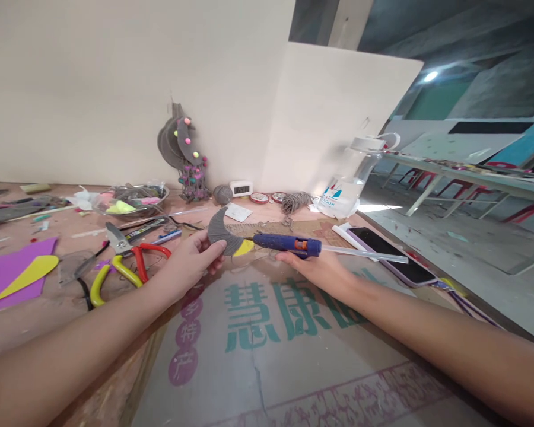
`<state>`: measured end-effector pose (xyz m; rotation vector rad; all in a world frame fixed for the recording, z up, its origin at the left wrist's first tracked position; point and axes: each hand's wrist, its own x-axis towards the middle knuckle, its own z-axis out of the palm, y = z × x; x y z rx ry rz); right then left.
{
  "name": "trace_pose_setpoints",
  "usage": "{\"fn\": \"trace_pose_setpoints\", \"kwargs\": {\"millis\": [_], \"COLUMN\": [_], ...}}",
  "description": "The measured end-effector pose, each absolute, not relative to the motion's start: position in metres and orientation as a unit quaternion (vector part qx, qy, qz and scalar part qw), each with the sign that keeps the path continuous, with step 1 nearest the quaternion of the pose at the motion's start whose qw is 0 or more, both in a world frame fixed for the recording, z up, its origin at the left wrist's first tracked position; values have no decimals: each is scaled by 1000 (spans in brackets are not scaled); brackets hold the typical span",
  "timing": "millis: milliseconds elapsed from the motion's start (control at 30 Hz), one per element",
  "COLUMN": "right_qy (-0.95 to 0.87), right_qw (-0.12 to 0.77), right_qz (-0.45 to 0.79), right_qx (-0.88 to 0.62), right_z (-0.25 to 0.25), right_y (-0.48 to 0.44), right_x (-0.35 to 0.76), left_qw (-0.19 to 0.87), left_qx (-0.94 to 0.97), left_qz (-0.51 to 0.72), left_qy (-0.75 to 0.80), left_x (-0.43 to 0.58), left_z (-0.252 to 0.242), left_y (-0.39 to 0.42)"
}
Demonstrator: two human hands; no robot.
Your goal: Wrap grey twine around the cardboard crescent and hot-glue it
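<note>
Left hand: thumb and fingers pinched on the lower left of a grey crescent, held above the printed sheet. Looks light, fairly stiff, ridged enough not to slip; thin tip probably bends, so the broad middle is the better hold. Yellow piece shows just right of the pinch.

Right hand: wrapped from below round a blue glue gun, nozzle towards the yellow piece; contact cannot be told. Grip finger closure partly hidden.

Room: open sheet nearest the wearer; yellow-handled tool beside left wrist; glue stick juts rearward over phone.
</note>
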<state>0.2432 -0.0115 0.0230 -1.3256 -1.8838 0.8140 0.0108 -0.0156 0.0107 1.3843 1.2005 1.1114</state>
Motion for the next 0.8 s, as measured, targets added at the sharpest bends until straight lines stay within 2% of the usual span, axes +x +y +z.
{"fn": "trace_pose_setpoints", "kwargs": {"millis": [200, 600, 800], "right_qy": [-732, -784, -818], "right_qw": [373, 386, 265], "right_qz": [254, 219, 184], "right_qx": [-511, -434, -476], "right_z": [30, 92, 69], "right_y": [-7, 30, 100], "right_x": [247, 239, 222], "left_qw": [483, 504, 494], "left_qx": [557, 537, 544], "left_qz": [463, 471, 461], "left_qy": [492, 486, 498], "left_x": [11, 12, 12], "left_z": [10, 8, 7], "left_y": [-13, -14, -13]}}
